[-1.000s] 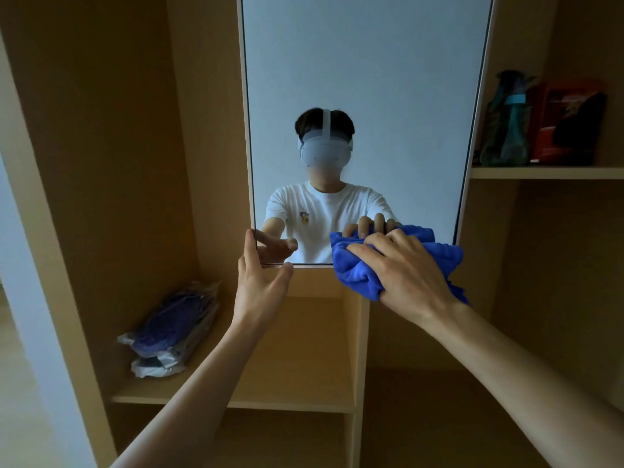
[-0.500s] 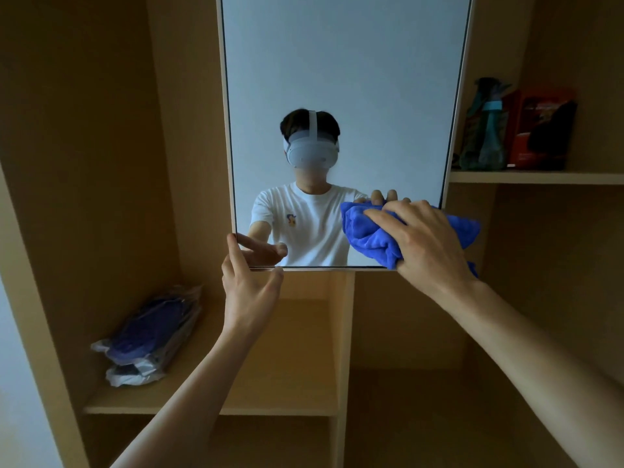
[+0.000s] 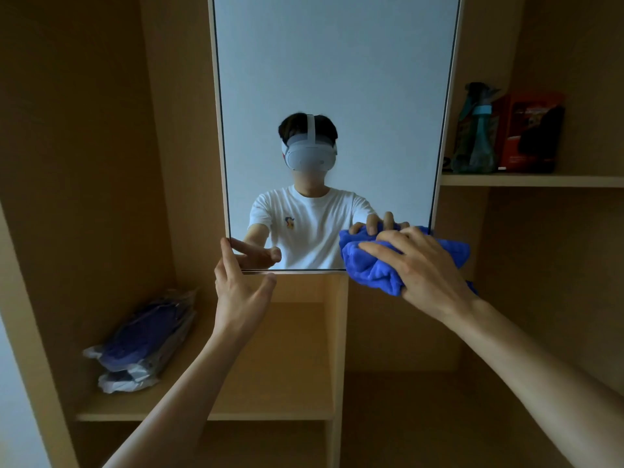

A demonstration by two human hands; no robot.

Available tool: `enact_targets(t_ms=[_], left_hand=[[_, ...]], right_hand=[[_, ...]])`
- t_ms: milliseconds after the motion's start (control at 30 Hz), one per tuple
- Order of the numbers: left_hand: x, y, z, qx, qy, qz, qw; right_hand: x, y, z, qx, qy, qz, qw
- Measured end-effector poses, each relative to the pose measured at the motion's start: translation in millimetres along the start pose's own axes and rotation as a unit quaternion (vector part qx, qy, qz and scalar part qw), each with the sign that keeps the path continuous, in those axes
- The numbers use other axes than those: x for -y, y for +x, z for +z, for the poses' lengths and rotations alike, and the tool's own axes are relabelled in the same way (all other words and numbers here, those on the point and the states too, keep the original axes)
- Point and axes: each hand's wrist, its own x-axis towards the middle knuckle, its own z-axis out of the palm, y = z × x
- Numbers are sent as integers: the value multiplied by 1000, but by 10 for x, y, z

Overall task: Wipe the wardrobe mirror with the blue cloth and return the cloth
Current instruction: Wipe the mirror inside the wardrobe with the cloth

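Reaching in with both forearms from the bottom of the head view. My left hand (image 3: 241, 292) is spread, fingers loosely extended, nothing clasped in it; the forefinger (image 3: 227, 253) lies up along the lower left corner of the wardrobe mirror (image 3: 332, 96) and the thumb sits just under the bottom edge. My right hand (image 3: 423, 268) is curled down over the blue cloth (image 3: 374, 265), fingers splayed across the top, bunching it into a wad and pressing it on the mirror's lower right corner. Part of the cloth hangs below the bottom edge, part sticks out past the right frame.

Below the mirror: open wooden compartment with a shelf (image 3: 270, 383), vertical divider (image 3: 336, 349) to its right. Plastic-wrapped bundle (image 3: 141, 342) lies on that shelf at the left, leaning on the side wall, dark blue contents, can't tell what.

Mirror shows a person in a white T-shirt and white headset, plus the reflected hands.

Further back right, an upper shelf (image 3: 530, 180) carries a teal spray bottle (image 3: 474, 130) just beside a red box (image 3: 526, 130). Box print is unreadable.
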Motion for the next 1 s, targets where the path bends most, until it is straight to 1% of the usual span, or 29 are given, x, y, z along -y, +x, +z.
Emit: enact_targets(t_ms=[100,133,267,400,567,633,733,767,833,900,933,1000], left_hand=[[2,6,-23,10,0,1,1000],[4,7,-31,13,1,2,1000],[8,7,-40,13,1,2,1000],[4,24,-25,8,-3,6,1000],[44,32,-17,6,-9,7,1000],[51,35,-7,5,-14,8,1000],[56,33,6,7,-12,9,1000],[58,28,5,9,-11,9,1000],[71,25,-6,13,-10,10,1000],[86,22,-31,18,-8,12,1000],[96,27,-42,21,-9,11,1000],[101,41,-63,29,-13,9,999]], right_hand=[[-122,147,-112,-11,-4,49,999],[-163,195,-160,-26,-11,59,998],[-309,332,-339,-97,-31,65,993],[-324,279,-283,-116,-23,100,988],[-162,-52,45,-112,-24,130,985],[-29,-185,143,-96,-7,141,985],[162,-299,213,-62,18,191,979],[189,-304,220,-63,34,211,975],[233,-256,197,-91,64,229,967],[250,-206,186,-150,100,234,955],[235,-201,193,-187,121,256,941],[167,-205,212,-238,156,349,893]])
